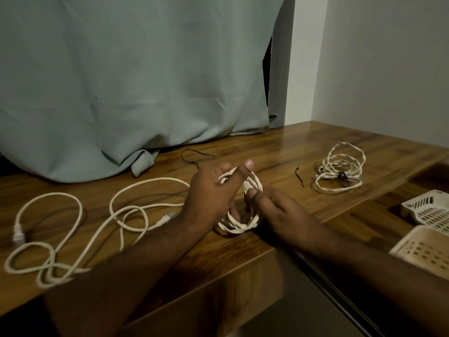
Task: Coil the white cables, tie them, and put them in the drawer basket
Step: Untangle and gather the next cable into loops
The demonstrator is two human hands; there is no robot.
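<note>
A wooden table (303, 147) with a glossy, dark-grained top runs across the lower half of the frame, its front edge slanting from lower left up to the right. A pale green curtain (136, 81) fills the upper left and centre, its hem bunched in folds on the back of the table. At its right edge a narrow dark gap shows. A plain white wall (379, 64) takes up the upper right of the frame, meeting the table's far corner.
</note>
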